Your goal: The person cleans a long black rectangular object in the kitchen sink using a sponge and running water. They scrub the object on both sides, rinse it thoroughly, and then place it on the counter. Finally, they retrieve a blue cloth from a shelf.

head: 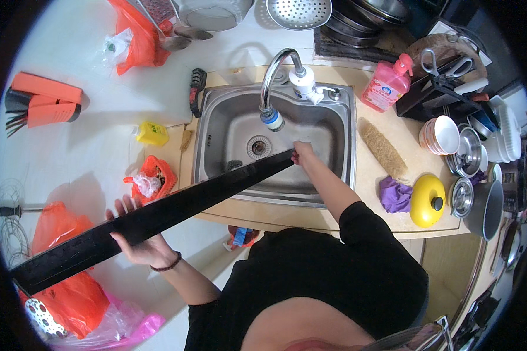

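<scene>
A long black trough-like panel (193, 199) runs slantwise from the lower left to the sink, its near-right end above the basin. My right hand (303, 153) grips that end, low over the stainless steel sink (325, 131). My left hand (146, 251) holds the panel farther along, the thumb on its near side and the fingers reaching past its far edge. Above the basin arches a chrome faucet (268, 79) with a white filter body (304, 83); no water is seen running. A dark scouring pad (234, 165) lies in the sink near the drain (258, 147).
Right of the sink are a pink soap bottle (386, 85), a loofah (383, 149), a purple cloth (395, 195), a yellow lid (427, 199) and stacked bowls (443, 135). On the left are a red basket (169, 177), a yellow bottle (153, 133) and red plastic bags (77, 302).
</scene>
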`<state>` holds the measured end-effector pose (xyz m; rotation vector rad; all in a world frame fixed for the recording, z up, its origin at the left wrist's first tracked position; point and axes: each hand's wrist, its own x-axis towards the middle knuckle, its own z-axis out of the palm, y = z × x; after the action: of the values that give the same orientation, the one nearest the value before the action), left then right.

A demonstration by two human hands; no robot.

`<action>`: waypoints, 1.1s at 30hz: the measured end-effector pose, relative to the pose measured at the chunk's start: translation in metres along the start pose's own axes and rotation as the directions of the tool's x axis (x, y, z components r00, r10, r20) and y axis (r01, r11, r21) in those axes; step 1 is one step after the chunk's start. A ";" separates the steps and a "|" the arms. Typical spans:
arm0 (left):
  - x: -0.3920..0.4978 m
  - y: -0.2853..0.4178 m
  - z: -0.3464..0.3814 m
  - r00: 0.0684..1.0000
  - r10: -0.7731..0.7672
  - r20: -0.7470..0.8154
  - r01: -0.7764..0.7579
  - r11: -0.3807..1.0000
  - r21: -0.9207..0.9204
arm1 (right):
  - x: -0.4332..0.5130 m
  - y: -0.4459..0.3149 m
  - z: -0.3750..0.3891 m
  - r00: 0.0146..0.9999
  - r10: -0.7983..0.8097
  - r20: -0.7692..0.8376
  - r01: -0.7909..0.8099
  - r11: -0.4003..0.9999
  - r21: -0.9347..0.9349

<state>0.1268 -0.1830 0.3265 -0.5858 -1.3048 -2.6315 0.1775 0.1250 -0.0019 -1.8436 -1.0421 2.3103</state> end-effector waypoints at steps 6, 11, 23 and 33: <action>-0.005 0.014 -0.011 0.981 -0.195 -0.015 0.189 0.966 -0.178 | -0.026 -0.025 -0.033 0.996 -0.069 0.059 0.084 0.950 -0.301; -0.015 0.024 0.003 0.908 -0.158 -0.387 0.147 0.987 -0.056 | -0.043 -0.034 -0.058 0.930 -0.309 0.199 0.366 0.835 -0.411; -0.035 0.045 0.010 0.901 -0.076 -0.427 0.063 0.997 -0.045 | -0.009 0.030 -0.116 0.852 -0.520 0.059 0.473 0.718 -0.511; -0.039 0.070 0.021 0.840 -0.149 -0.522 0.069 0.983 -0.170 | -0.025 0.010 -0.144 0.843 -0.483 0.239 0.534 0.805 -0.259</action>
<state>0.1891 -0.2109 0.3731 0.2206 -0.9988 -2.7010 0.3143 0.1774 0.0021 -1.2213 -1.7661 2.0663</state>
